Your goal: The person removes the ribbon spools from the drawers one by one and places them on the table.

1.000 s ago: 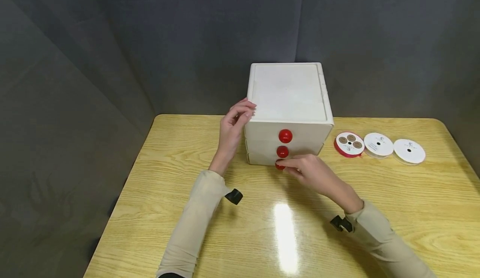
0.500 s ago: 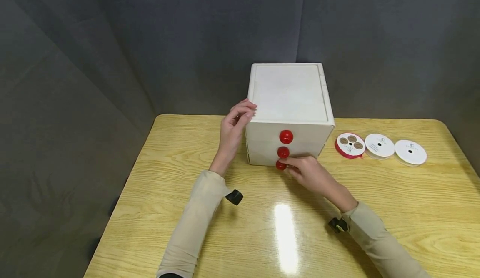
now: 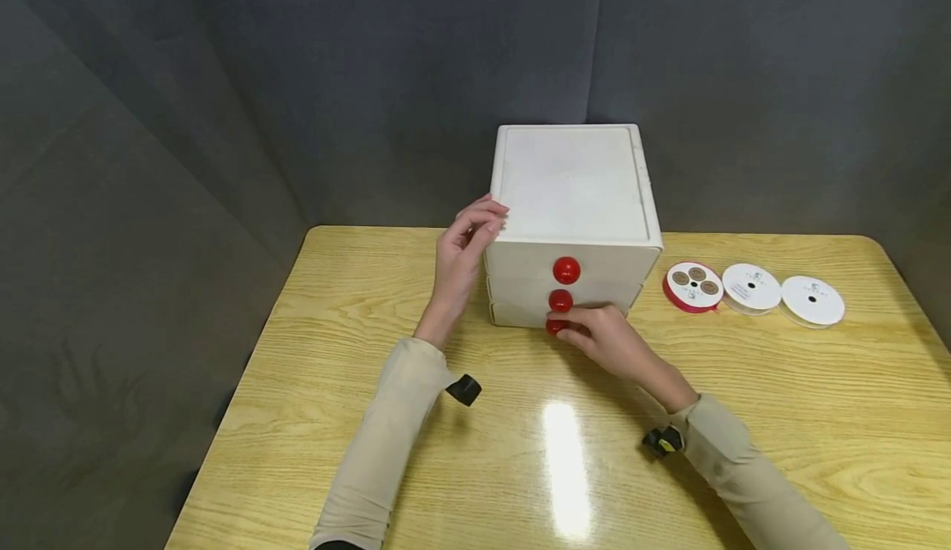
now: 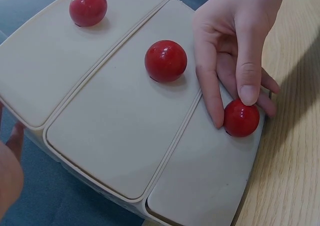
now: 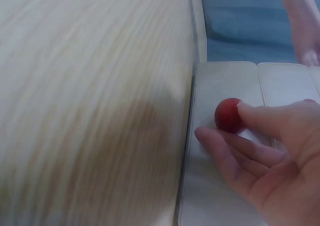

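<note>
A white three-drawer box (image 3: 572, 187) stands on the table, every drawer closed, each with a round red knob. My left hand (image 3: 459, 257) rests on the box's front left edge, fingers lightly bent over the top rim. With thumb and fingers, my right hand (image 3: 612, 343) pinches the bottom red knob (image 3: 555, 326). Seen in the left wrist view, the right thumb lies on that bottom knob (image 4: 241, 118) with a finger at its side; the middle knob (image 4: 166, 61) and top knob (image 4: 88, 7) are untouched. The right wrist view shows the knob (image 5: 229, 116) between thumb and fingers.
To the right of the box, three ribbon spools lie in a row on the wooden table: one with red ribbon (image 3: 693, 286), then two white ones (image 3: 750, 287) (image 3: 812, 300). A dark cloth (image 3: 416, 79) hangs behind the table.
My right hand has shifted slightly left, its fingers settling around the bottom knob, and the forearm has swung a little left. The left hand and the drawers have not visibly moved.
</note>
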Demonstrator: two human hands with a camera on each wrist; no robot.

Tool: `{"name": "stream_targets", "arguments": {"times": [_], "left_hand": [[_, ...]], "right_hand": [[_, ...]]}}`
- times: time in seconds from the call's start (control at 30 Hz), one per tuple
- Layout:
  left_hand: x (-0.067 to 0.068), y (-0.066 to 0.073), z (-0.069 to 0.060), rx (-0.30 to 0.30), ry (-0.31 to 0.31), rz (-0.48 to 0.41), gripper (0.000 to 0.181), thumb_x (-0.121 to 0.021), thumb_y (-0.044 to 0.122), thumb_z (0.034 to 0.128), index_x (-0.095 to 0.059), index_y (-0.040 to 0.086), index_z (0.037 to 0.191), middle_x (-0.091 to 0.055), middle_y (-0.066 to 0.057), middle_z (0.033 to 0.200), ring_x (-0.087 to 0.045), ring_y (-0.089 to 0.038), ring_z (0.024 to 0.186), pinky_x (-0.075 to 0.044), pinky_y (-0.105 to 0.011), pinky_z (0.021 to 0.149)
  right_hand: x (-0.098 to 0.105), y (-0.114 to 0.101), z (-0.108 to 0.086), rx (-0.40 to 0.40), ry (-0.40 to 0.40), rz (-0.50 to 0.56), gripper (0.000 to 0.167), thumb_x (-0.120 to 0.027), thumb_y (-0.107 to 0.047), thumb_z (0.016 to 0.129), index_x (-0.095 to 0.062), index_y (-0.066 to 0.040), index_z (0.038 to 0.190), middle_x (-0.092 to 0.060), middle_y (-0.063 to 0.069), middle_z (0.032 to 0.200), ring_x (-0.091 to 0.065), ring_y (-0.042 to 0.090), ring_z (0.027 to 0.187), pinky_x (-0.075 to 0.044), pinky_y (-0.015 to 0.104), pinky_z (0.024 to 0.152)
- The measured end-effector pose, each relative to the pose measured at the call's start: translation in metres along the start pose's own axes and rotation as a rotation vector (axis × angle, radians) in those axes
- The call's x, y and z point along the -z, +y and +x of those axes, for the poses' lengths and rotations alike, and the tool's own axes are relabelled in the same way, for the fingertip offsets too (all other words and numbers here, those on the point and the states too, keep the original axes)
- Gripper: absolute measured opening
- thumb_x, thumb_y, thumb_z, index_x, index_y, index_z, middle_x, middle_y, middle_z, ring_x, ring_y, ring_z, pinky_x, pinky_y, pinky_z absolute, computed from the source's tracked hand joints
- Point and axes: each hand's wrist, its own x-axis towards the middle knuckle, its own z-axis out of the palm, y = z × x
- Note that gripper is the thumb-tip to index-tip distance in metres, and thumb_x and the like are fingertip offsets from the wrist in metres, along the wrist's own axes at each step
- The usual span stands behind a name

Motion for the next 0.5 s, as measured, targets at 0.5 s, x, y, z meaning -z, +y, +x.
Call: {"name": "stream_targets", "arguments": {"times": [0.5], "left_hand": [[0.0005, 0.0, 0.001, 0.008, -0.005, -0.003, 0.019, -0.06, 0.002, 0.0988, -0.062, -0.017, 0.097, -0.069, 0.01, 0.11, -0.049, -0.021, 0.138, -0.035, -0.039, 0.121]], "right_hand": [[-0.0044, -0.0052, -0.0022, -0.048, 0.035, 0.014, 0.022, -0.077, 0.002, 0.089, -0.079, 0.0, 0.112, -0.077, 0.013, 0.102, -0.059, 0.012, 0.073, -0.049, 0.023, 0.06]]}}
